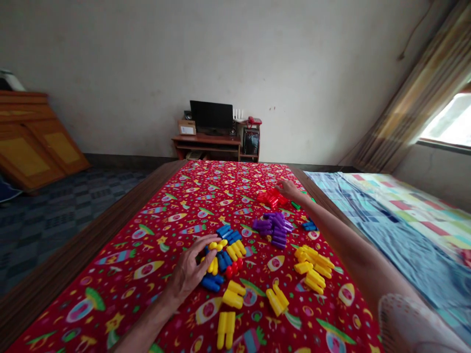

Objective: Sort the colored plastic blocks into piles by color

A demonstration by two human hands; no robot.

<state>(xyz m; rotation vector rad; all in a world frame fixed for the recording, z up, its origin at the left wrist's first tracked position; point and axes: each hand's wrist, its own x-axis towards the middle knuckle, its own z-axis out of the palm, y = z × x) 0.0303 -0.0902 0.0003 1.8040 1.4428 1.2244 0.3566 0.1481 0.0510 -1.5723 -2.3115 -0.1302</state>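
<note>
My left hand (192,262) is at the near-left side of a mixed pile, its thumb and fingers closed round a yellow plastic building block (218,245). Blue blocks (228,234), yellow blocks (236,250) and a red block (234,268) lie against one another there. Stretched far forward, my right hand (289,188) has its fingers bent down at the back of a heap of red blocks (272,198). Whatever is between those fingertips is hidden. Green blocks (296,205) lie just beside the red heap, partly behind my right forearm.
Purple blocks (275,228) form a heap mid-table, with blue blocks (309,225) to their right. A yellow heap (314,267) is nearer, and loose yellow blocks (277,299) lie in front. A red patterned cloth (176,304) covers the table. Beyond stands a desk with a monitor (211,116).
</note>
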